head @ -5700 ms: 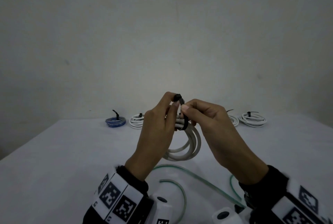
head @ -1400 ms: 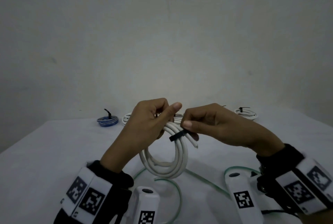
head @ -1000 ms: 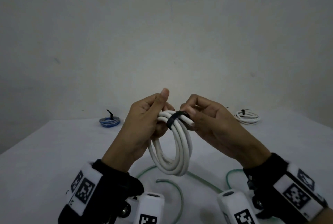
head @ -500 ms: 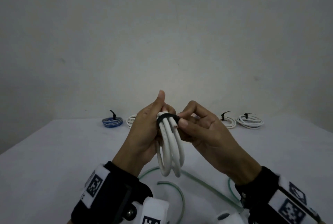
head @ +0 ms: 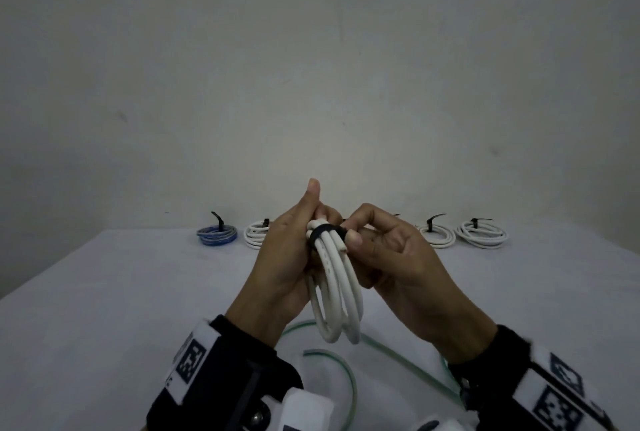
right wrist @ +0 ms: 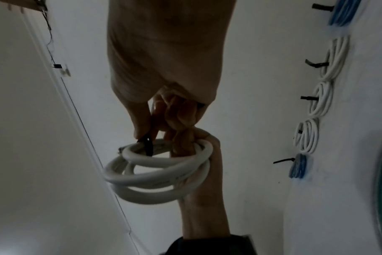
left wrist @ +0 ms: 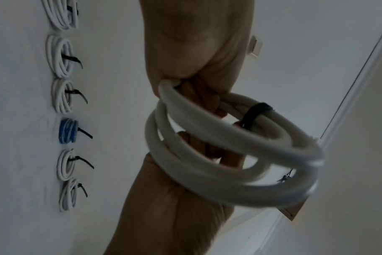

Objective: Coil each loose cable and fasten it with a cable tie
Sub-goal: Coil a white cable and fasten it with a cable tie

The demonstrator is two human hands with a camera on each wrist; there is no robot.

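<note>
— Where is the cable?

— The white coil (head: 335, 288) is held up above the tabletop (head: 104, 292), between both hands, hanging down from its top edge. A black tie (head: 325, 232) is looped round the strands at the top.

— What is the left hand doing?

— The left hand (head: 284, 257) grips the coil near the tie, fingers curled round the strands, thumb pointing straight up. In the left wrist view the fingers (left wrist: 199, 96) pass through the loops.

— And the right?

— The right hand (head: 391, 257) pinches the tie where it sits on the coil, thumb and forefinger pressed to the band; the other fingers are curled. The right wrist view shows the band (right wrist: 148, 146) between the fingertips.

— What else is on the tabletop?

— A loose green cable (head: 346, 378) lies curved on the near side, under the hands. Along the far edge there is a row of tied coils: a blue one (head: 217, 235) at the left and white ones (head: 481, 233) beside it and off to the right, each with a black tie tail sticking up. A plain wall (head: 311, 66) stands behind.
</note>
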